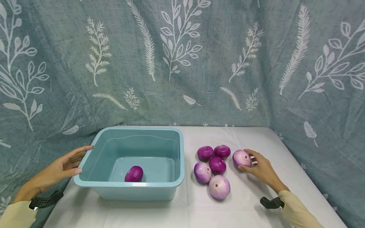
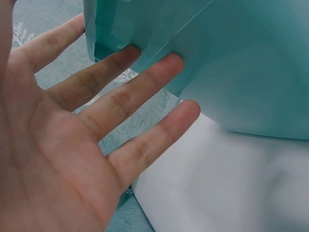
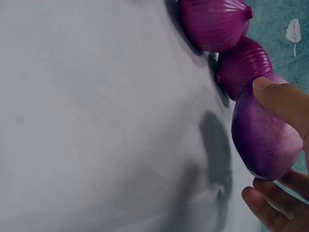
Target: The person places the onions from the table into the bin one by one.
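A purple-and-white onion (image 1: 241,158) is gripped by my right hand (image 1: 263,170), thumb on one side and fingers on the other. Its shadow on the cloth shows apart from it in the right wrist view. At the left side of a light blue plastic tub (image 1: 134,192), my left hand (image 1: 61,167) has its fingers spread and nearly straight, fingertips at the tub's outer wall (image 2: 231,72). One dark purple onion (image 1: 134,174) lies inside the tub. Left of the held onion sit dark purple onions (image 1: 217,165) and two paler ones, a purple-and-white onion (image 1: 202,172) and a whitish onion (image 1: 219,187).
A white cloth (image 1: 245,205) covers the table under everything. Behind and at both sides hangs a grey-green curtain (image 1: 205,63) with white leaf prints. The loose onions cluster just right of the tub's right wall.
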Motion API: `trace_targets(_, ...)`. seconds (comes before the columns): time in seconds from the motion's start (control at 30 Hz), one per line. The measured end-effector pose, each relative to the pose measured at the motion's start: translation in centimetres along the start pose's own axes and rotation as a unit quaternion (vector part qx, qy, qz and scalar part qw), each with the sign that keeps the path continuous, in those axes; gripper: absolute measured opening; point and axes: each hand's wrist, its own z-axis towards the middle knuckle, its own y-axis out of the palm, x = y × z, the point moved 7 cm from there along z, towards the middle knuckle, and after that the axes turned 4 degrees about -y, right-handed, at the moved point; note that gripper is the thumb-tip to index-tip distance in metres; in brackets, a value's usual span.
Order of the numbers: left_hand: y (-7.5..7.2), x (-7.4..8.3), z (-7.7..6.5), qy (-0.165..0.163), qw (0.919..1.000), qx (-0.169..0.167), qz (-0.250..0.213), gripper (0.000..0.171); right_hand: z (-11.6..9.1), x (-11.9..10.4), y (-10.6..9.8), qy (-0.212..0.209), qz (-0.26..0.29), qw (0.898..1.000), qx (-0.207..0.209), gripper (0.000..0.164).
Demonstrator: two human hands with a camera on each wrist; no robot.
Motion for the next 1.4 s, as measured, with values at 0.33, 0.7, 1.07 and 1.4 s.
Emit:
trace_targets(0.33, 0.0, -0.1, -0.1, 0.0, 0.9999, 0.013, 0.009, 0.071, 0.3, -1.1, -1.1, -0.007, -0.003, 1.0, 0.013, 0.078)
trace_targets(0.7, 0.1, -0.2, -0.1, -0.001, 1.0, -0.004, 0.002, 0.071, 1.0, -3.9, -2.0, -0.029, -0.005, 0.999, 0.023, 0.077)
trace_targets(1.07, 0.0, -0.1, 0.0, -0.003, 0.9999, 0.002, 0.012, 0.072, 1.8, -7.2, -2.5, -0.063, -0.002, 0.998, 0.026, 0.076)
trace_targets(1.4, -0.1, -0.2, 0.0, -0.012, 0.9997, 0.014, 0.013, 0.072, 2.4, -9.7, -2.4, -0.078, 0.009, 0.997, 0.02, 0.074)
